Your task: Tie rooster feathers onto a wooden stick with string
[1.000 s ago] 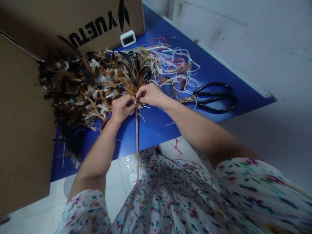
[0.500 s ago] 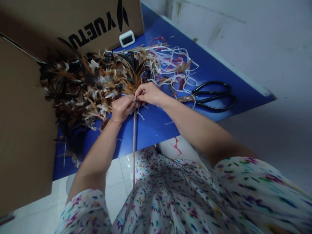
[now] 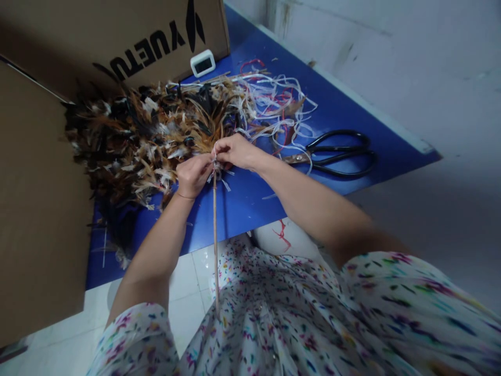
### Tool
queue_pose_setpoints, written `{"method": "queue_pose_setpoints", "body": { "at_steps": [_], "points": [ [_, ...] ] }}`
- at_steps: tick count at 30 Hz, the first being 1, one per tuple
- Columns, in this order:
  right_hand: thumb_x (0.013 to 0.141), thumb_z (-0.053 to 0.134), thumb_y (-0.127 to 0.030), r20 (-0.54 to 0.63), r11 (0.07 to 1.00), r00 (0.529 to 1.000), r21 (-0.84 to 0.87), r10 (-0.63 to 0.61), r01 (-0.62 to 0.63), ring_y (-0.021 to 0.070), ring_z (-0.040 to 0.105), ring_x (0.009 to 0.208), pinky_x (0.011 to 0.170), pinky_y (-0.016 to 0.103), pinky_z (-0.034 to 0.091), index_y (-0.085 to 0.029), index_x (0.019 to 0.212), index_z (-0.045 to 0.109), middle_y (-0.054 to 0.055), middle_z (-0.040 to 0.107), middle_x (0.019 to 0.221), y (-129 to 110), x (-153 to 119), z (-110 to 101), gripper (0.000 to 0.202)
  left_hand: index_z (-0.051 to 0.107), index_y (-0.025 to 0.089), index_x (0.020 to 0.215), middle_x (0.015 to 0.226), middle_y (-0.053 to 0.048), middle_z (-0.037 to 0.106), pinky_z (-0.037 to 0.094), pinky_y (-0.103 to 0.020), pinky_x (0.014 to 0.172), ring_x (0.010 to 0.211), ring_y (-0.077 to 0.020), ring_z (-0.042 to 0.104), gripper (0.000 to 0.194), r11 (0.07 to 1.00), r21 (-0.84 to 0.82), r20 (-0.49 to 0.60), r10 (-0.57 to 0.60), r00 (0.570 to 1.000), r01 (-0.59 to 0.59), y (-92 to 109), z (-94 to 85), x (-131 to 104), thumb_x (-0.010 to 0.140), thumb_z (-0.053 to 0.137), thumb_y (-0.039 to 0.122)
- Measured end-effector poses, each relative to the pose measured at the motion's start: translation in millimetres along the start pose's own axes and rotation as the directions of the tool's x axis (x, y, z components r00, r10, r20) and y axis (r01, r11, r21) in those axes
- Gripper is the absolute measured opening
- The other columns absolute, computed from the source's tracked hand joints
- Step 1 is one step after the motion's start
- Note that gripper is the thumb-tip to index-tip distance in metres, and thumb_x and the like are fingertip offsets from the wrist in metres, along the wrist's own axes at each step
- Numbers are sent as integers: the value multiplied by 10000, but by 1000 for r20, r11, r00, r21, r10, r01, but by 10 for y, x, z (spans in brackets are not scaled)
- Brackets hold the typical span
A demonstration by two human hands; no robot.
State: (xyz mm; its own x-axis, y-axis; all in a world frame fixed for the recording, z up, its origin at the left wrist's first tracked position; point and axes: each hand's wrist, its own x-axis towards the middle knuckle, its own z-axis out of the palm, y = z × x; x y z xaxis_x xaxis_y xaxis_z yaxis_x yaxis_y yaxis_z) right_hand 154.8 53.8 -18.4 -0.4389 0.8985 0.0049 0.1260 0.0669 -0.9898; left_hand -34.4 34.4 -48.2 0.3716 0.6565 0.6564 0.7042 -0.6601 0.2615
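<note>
A thin wooden stick (image 3: 215, 235) runs from the front of my body up to both hands, its near end against my floral clothing. Where its far end meets brown feathers (image 3: 213, 122), short ends of white string (image 3: 226, 185) stick out. My left hand (image 3: 193, 173) is closed in a pinch on the string at the left of this joint. At its right, my right hand (image 3: 236, 151) pinches the string too, close to the left fingertips. The fingers partly hide the knot area.
A heap of brown, black and white feathers (image 3: 133, 141) covers the table's left. Tangled white and red strings (image 3: 274, 99) lie at the back right, near black-handled scissors (image 3: 340, 153). Cardboard boxes (image 3: 97, 31) and a small white clock-like device (image 3: 202, 63) stand behind the feathers.
Both hands have shifted slightly left, still pinching at the joint. The right fingers have turned a little, and a white strand now shows above them. The stick's near end has tilted slightly right.
</note>
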Motion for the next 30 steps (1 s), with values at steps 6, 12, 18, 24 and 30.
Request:
{"method": "queue_pose_setpoints", "body": {
  "at_steps": [6,12,18,24,30],
  "points": [
    [880,510,-35,-15,990,1000,-141,-22,20,87,552,515,512,226,505,-167,785,565,-28,570,652,48,32,45,172,643,198,794,873,-69,755,548,-263,733,775,-146,708,271,1000,-10,-7,-5,1000,5,-3,-2,-2,909,571,432],
    [837,487,-15,-85,999,996,-34,3,-6,103,574,543,509,231,514,-212,845,468,-39,541,696,25,0,25,198,637,196,808,872,-63,762,547,-254,727,770,-139,713,215,999,-12,-37,31,999,-32,17,-3,6,910,572,374],
    [829,505,4,-10,1000,1000,5,16,-16,95,568,575,534,218,514,-196,845,533,-32,549,688,-77,-75,-13,203,643,194,816,888,-65,762,548,-262,737,792,-150,716,245,1000,-8,-19,-22,1000,21,29,-13,5,904,577,413],
    [866,554,-3,53,1000,998,3,18,-18,80,554,542,504,190,493,-157,856,618,-34,547,628,-49,-52,-31,167,656,185,860,875,-46,773,543,-221,706,760,-125,724,155,985,50,-100,168,981,-163,6,9,1,910,593,318],
    [883,534,10,26,999,999,-19,37,-37,81,565,527,489,183,508,-162,792,571,-38,536,598,-20,-14,-5,198,627,181,856,875,-37,774,537,-199,704,772,-115,729,131,979,32,-137,205,969,-202,-8,21,6,908,606,300]
  ]
}}
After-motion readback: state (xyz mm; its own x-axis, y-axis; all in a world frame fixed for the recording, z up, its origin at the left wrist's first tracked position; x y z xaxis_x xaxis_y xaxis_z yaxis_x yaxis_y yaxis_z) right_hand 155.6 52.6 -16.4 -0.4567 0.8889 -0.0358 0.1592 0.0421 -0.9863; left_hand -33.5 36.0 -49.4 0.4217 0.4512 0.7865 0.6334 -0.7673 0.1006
